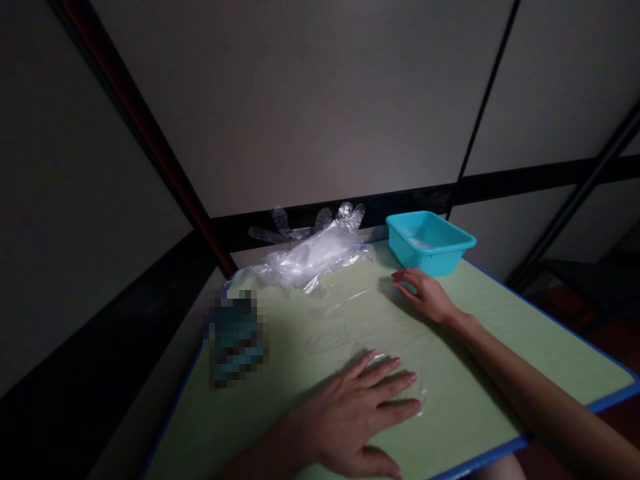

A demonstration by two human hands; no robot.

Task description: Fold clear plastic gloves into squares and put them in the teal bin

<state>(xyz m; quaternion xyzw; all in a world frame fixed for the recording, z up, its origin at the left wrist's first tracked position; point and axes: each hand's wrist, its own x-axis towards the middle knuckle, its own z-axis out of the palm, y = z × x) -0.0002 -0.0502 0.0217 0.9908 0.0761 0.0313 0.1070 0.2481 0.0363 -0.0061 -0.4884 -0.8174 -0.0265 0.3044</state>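
A clear plastic disposable glove [330, 340] lies spread on the table, hard to make out against the pale green top. My left hand [367, 403] rests flat over its near end with the fingers spread. Farther off to the right, my right hand [423, 293] hovers just above the tabletop beside the glove, fingers apart and nothing held. Behind them sits a crumpled pile of clear plastic gloves [313, 257], with some fingers sticking up over the far edge.
A turquoise basin [430, 243] with something whitish inside stands at the far right corner. A blurred-out dark teal item [237, 340] is at the left edge. The green table [530, 347] has a blue rim. Panelled doors [320, 107] rise behind it.
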